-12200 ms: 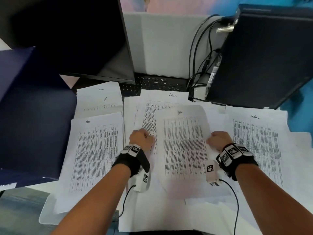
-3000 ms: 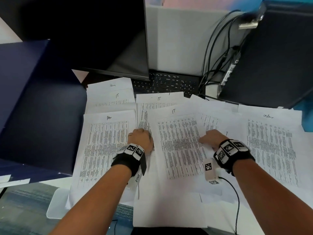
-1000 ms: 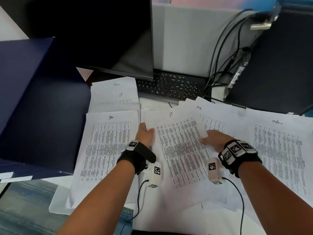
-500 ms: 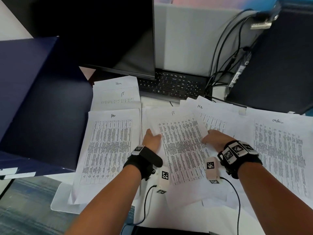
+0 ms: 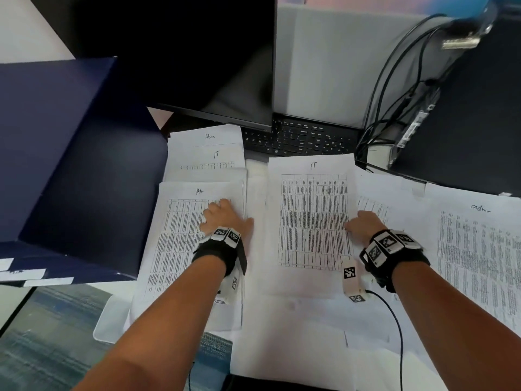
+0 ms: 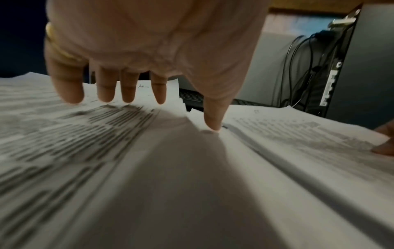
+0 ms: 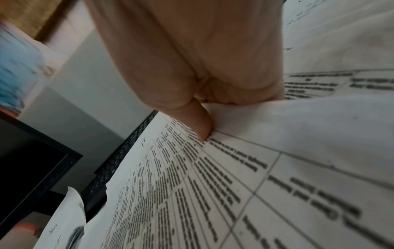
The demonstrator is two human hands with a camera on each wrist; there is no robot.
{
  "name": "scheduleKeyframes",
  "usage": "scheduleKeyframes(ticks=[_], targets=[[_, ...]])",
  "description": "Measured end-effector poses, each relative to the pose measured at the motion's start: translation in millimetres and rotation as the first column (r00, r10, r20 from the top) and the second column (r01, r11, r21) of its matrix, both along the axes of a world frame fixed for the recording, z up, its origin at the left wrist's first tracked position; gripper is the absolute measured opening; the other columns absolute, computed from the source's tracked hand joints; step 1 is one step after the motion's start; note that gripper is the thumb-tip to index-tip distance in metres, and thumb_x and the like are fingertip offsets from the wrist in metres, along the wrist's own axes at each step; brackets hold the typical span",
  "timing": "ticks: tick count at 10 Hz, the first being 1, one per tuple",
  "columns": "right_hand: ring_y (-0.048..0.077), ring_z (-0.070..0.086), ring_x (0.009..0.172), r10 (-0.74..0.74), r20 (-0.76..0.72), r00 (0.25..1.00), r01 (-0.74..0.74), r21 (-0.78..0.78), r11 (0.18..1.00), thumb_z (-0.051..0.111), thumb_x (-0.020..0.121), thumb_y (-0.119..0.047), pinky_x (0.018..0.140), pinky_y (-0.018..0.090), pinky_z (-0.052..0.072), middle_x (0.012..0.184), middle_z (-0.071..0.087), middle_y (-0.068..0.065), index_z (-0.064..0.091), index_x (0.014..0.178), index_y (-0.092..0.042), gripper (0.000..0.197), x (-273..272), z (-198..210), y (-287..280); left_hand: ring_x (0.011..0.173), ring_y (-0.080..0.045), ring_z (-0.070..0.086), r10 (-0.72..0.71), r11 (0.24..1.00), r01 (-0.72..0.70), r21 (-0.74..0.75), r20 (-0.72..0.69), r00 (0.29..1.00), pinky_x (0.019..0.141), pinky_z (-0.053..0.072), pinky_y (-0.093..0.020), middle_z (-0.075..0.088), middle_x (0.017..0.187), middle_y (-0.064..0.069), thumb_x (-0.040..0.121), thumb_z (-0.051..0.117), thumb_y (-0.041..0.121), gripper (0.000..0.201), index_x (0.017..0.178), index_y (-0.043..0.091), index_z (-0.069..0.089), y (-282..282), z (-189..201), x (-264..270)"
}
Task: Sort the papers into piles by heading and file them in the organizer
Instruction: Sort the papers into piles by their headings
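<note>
An IT-headed sheet (image 5: 310, 221) lies straight at the middle of the desk on top of other papers. My right hand (image 5: 361, 224) pinches its right edge, with the thumb (image 7: 198, 124) on top and the fingers curled under the IT sheet (image 7: 192, 185). My left hand (image 5: 222, 218) rests open on the left pile's top sheet (image 5: 180, 235). Its fingers (image 6: 127, 91) hang straight over the print, and the thumb (image 6: 213, 118) touches the paper beside the IT sheet. A dark blue organizer (image 5: 70, 165) stands at the left.
Behind the left pile lie sheets headed Admin and IT (image 5: 208, 148). An admin-headed sheet (image 5: 476, 249) lies far right. A keyboard (image 5: 298, 139), a monitor (image 5: 197, 52), a dark computer case (image 5: 465, 122) and cables (image 5: 394, 108) line the back.
My left hand let go of the IT sheet's left edge and moved left onto the left pile. The IT sheet turned straight and slid back, covering the sheet behind it.
</note>
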State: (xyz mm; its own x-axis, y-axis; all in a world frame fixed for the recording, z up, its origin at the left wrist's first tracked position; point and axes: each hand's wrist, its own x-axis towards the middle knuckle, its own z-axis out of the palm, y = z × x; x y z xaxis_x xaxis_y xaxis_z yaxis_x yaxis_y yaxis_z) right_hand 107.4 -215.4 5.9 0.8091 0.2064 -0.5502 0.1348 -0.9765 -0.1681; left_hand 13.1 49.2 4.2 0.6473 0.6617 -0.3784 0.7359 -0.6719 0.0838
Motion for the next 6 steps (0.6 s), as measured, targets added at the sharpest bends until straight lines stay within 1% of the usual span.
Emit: scheduleKeyframes(ticks=[1,2,3,4,5,6], targets=[[0.016,0.051,0.120,0.089,0.023,0.996,-0.088,-0.050,0.995,0.029,0.101,-0.011,0.100,0.021,0.035,0.126,0.060,-0.005,0.059,0.123,-0.017,0.038,-0.2,5.1,2.9,0.123,-0.032,0.039,-0.004,0.999,0.004,-0.045,0.004,1.000,0.095,0.040,-0.048,0.039,0.133,-0.012,0.083,0.055,0.040,0.065,0.134,0.009,0.030,2.2,5.6,3.2],[0.017,0.050,0.122,0.081,0.040,0.996,-0.081,-0.007,0.997,0.034,0.102,-0.016,0.104,0.021,0.037,0.126,0.060,-0.004,0.059,0.125,-0.017,0.034,-0.8,4.6,4.3,0.115,-0.037,0.050,-0.023,0.994,0.034,-0.102,0.109,0.994,0.090,0.044,-0.045,0.047,0.126,-0.018,0.090,0.049,0.021,0.046,0.129,0.005,0.031,8.1,13.4,3.8],[0.020,0.047,0.126,0.149,0.070,0.986,-0.144,-0.070,0.987,0.033,0.101,-0.014,0.108,0.024,0.034,0.129,0.059,-0.001,0.058,0.127,-0.014,0.036,4.4,-5.6,-0.2,0.103,-0.039,0.059,0.007,0.985,0.039,-0.168,0.268,0.963,0.089,0.048,-0.046,0.050,0.123,-0.023,0.091,0.044,0.004,0.061,0.143,0.014,0.015,17.2,14.9,-5.2],[0.022,0.039,0.135,0.116,0.057,0.992,-0.111,-0.079,0.991,0.030,0.101,-0.009,0.113,0.027,0.026,0.137,0.054,0.000,0.053,0.132,-0.013,0.039,4.5,-5.8,0.7,0.106,-0.040,0.058,-0.025,0.970,0.109,-0.219,0.351,0.936,0.092,0.048,-0.049,0.038,0.139,-0.021,0.088,0.044,-0.005,0.086,0.150,0.034,-0.002,25.1,11.7,-15.2],[0.026,0.026,0.143,0.060,0.017,0.998,-0.060,-0.011,0.998,0.026,0.103,-0.009,0.117,0.032,0.017,0.147,0.043,0.005,0.038,0.144,-0.013,0.043,-4.6,12.6,5.9,0.107,-0.037,0.057,-0.069,0.968,0.144,-0.206,0.333,0.941,0.089,0.048,-0.041,0.051,0.129,-0.023,0.090,0.040,-0.003,0.062,0.146,0.021,0.027,29.1,12.0,-20.9],[0.032,0.038,0.135,0.007,-0.113,0.994,-0.013,-0.054,0.998,0.038,0.101,-0.016,0.114,0.038,0.029,0.142,0.047,0.016,0.038,0.142,-0.008,0.042,2.4,5.5,3.7,0.088,-0.030,0.060,0.044,0.971,0.046,-0.235,0.363,0.931,0.070,0.045,-0.032,0.063,0.107,-0.020,0.094,0.042,0.005,0.041,0.134,0.010,0.042,36.8,19.4,-26.4]])
